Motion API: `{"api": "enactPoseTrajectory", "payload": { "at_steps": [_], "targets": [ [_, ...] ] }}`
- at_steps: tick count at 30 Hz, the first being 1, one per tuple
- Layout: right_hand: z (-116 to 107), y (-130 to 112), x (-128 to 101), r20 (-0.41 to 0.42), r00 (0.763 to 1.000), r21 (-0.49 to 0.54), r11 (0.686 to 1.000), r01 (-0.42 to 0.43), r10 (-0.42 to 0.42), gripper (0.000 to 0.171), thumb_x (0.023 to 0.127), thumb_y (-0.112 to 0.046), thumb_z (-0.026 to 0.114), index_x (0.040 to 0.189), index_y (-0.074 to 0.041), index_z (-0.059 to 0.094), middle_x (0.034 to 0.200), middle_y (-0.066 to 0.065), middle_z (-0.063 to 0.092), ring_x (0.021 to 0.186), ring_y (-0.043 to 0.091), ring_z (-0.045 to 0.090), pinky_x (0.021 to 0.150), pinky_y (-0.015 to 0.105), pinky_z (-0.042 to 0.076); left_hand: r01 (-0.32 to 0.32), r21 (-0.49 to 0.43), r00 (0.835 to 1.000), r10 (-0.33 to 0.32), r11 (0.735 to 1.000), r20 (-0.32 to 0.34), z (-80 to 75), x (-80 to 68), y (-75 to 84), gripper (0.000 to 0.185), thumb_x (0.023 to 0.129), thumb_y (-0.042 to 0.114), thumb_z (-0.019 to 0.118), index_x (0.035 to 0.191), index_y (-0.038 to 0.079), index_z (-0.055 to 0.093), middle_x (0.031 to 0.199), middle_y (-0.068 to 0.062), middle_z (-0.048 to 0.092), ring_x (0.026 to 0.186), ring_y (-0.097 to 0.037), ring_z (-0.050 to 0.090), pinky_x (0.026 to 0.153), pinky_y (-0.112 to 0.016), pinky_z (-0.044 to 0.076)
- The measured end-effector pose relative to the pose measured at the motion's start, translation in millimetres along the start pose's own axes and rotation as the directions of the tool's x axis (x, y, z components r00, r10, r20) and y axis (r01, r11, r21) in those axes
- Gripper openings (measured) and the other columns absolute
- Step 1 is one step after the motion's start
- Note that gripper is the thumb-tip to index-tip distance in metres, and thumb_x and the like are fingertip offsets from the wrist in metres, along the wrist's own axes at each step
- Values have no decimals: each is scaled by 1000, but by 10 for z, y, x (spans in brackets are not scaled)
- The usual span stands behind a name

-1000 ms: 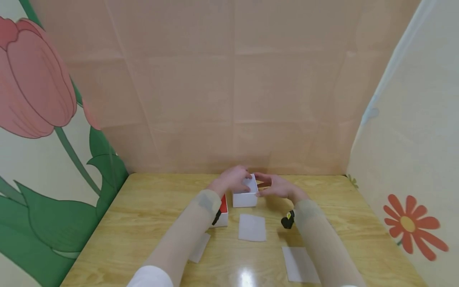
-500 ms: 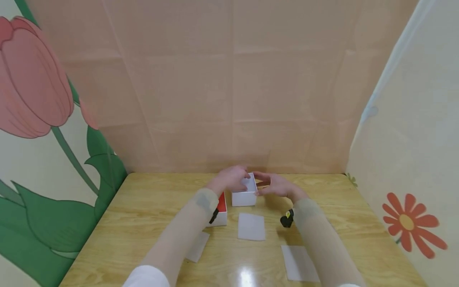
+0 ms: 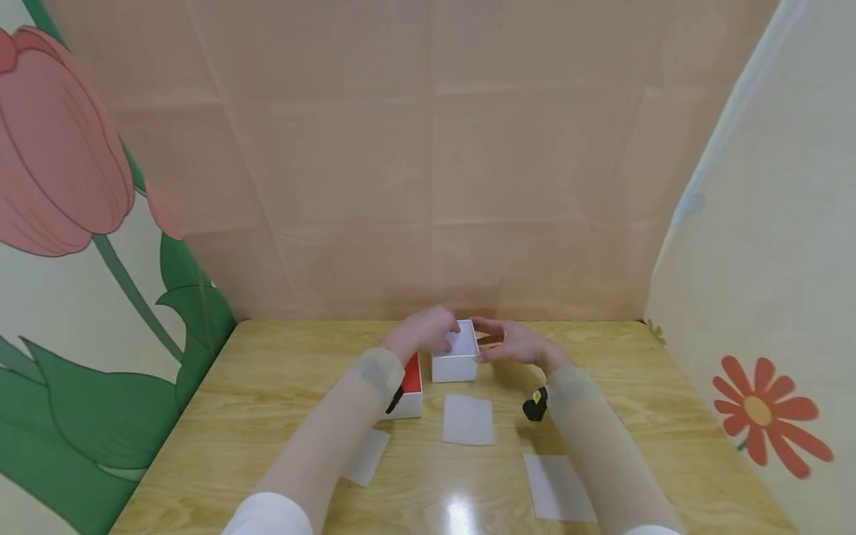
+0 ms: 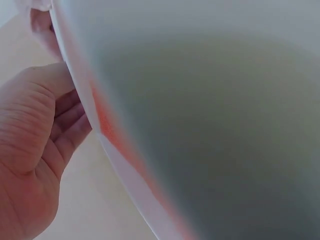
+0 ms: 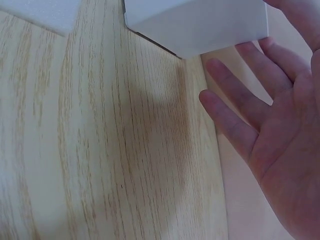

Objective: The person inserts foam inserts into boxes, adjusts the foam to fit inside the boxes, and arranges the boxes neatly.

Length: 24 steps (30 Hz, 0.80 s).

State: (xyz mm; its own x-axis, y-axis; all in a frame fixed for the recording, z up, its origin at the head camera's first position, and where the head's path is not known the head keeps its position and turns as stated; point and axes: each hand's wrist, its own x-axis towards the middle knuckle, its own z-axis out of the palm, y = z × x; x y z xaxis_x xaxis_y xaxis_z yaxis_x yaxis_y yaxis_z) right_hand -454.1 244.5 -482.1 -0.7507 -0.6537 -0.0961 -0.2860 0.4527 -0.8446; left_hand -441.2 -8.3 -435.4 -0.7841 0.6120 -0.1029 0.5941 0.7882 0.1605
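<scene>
In the head view, a white box [image 3: 455,368] with a white inside stands toward the back of the table. My left hand [image 3: 417,331] bends over its left rim, fingertips at the edge of the opening. In the left wrist view, a blurred near box wall hides part of the left hand [image 4: 35,135], so I cannot tell what its fingertips hold. My right hand [image 3: 518,345] is at the box's right side, thumb near the front corner. The right wrist view shows the right hand [image 5: 285,115] with fingers extended, some reaching the white box [image 5: 205,30].
A white box with a red inside [image 3: 413,379] stands left of the white one, partly behind my left forearm. Thin white sheets lie on the wooden table: one in the middle [image 3: 468,420], one at the left [image 3: 366,457], one at the right [image 3: 556,487]. A beige backdrop [image 3: 428,171] rises behind.
My left hand has drawn back to the left, from inside the white box to its left rim. More of the inside shows. The right hand stays at the box's right side.
</scene>
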Motion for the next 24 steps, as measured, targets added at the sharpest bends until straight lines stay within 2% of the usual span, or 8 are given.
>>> {"api": "enactPoseTrajectory", "payload": {
  "at_steps": [13,15,18,21,24],
  "targets": [
    [11,34,24,11,1000,12,1000,6,-6,95,94,-25,86,170,-11,30,170,14,38,148,43,46,121,62,36,-22,171,1000,24,985,-7,62,-13,84,30,98,22,79,127,12,79,126,-2,73,114,-18,69,100,-33,56],
    [21,35,26,13,1000,12,1000,8,-8,95,94,-26,85,170,-11,30,170,14,37,148,43,47,121,62,36,-25,151,1000,27,988,-10,58,-30,63,31,99,20,78,128,12,79,127,-3,73,115,-19,69,101,-33,56],
    [34,35,21,6,1000,8,1000,-12,12,96,93,-29,86,170,-13,31,170,12,38,147,40,48,121,61,37,-18,59,1000,20,998,-23,34,-75,9,32,100,20,77,132,12,77,129,-1,73,119,-18,68,103,-33,55],
    [37,32,13,7,1000,11,1000,-19,19,96,93,-30,86,170,-13,31,170,11,38,147,41,48,120,62,37,2,-55,998,-6,998,-69,-5,-146,-49,35,101,21,77,134,12,76,131,-1,74,121,-19,67,103,-33,56],
    [28,29,1,15,1000,23,1000,-13,13,97,93,-28,87,170,-11,30,171,13,37,148,42,47,120,62,38,15,-101,992,-28,995,-126,-47,-222,-93,37,101,23,77,136,13,75,133,-1,73,124,-19,65,107,-35,54]
  ]
}}
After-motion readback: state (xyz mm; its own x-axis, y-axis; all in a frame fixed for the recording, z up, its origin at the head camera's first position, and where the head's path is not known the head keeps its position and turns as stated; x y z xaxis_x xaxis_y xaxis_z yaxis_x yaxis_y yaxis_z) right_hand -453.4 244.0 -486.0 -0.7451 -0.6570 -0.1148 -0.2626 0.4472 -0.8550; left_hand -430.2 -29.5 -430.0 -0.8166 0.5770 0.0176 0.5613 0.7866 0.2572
